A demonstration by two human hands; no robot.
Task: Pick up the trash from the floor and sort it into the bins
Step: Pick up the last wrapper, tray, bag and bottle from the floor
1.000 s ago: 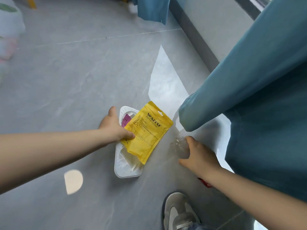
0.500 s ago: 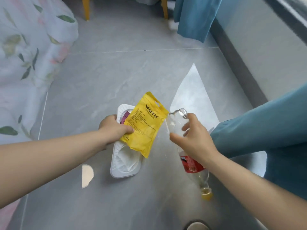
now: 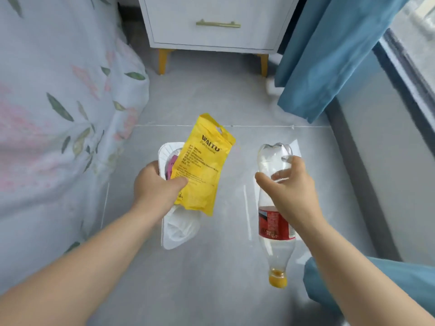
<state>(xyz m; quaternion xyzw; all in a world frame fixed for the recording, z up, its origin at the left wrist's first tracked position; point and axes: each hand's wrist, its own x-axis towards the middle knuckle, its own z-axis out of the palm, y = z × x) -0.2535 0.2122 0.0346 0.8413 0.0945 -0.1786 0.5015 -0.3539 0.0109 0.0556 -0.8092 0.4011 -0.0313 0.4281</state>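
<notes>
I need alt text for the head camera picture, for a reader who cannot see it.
The left hand grips a yellow pouch and a white tray together, while the right hand holds a clear bottle with a red label, above a grey floor. A white nightstand and a blue curtain stand behind.

Trash held over floor [image 3: 211, 102]
A pouch [image 3: 202, 165] is held over a tray [image 3: 179, 231] at left, a bottle [image 3: 275, 227] cap-down at right; a cabinet [image 3: 211, 22] is seen behind, a curtain [image 3: 329, 55] far right.
</notes>
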